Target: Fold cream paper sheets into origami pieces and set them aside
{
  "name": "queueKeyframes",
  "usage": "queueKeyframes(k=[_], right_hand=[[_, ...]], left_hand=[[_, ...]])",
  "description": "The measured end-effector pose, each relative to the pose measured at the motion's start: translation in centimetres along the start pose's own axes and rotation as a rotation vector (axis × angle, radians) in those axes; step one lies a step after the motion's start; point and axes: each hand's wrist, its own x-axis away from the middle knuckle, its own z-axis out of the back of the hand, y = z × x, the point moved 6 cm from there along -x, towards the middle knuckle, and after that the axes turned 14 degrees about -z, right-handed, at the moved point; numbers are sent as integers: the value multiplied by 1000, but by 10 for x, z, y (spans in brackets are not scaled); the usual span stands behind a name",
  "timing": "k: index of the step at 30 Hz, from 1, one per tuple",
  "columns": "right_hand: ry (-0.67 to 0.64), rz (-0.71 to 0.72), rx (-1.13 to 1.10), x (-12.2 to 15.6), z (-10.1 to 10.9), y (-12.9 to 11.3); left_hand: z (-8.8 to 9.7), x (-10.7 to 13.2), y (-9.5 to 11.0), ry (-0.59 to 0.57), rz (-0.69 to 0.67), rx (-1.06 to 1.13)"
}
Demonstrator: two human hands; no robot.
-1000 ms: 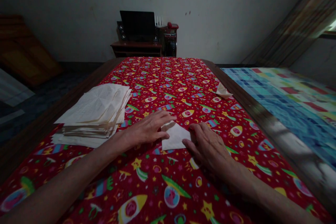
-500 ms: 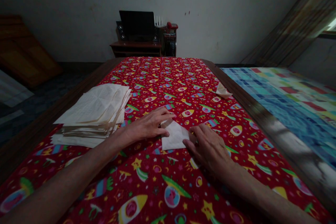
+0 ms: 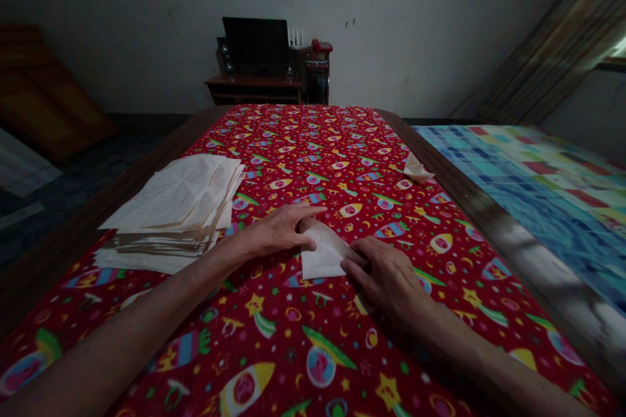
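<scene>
A small folded sheet of white paper (image 3: 323, 254) lies on the red patterned cloth (image 3: 283, 352) in front of me. My left hand (image 3: 286, 228) has its thumb on the paper's left edge and its fingers behind that edge, closed on it. At the paper's right corner, my right hand (image 3: 384, 270) pinches between thumb and fingers. The far edge of the paper bows up slightly between the hands. Left of them rests a thick stack of creased paper sheets (image 3: 171, 199). A folded paper piece (image 3: 417, 169) sits near the cloth's right edge.
The cloth covers a long surface with dark wooden edges (image 3: 482, 221). To the right is a blue and multicoloured checked cover (image 3: 528, 189). Against the far wall stand a monitor (image 3: 257, 45), speakers and a red telephone (image 3: 321, 46). A wooden cabinet (image 3: 46, 94) is at the far left.
My left fingers have drawn closer together on the paper's left edge. The paper's far edge now curves upward a little more. My right hand stays at its corner.
</scene>
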Motion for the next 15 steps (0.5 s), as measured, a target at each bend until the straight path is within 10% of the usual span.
queueKeyframes(k=[6,15], right_hand=[[-55,1,-19,-3,-2,-5],[-102,214,185,10,-1,-22]], left_hand=[[2,-1,0,93,37,153],[7,12,20,115,-363,-172]])
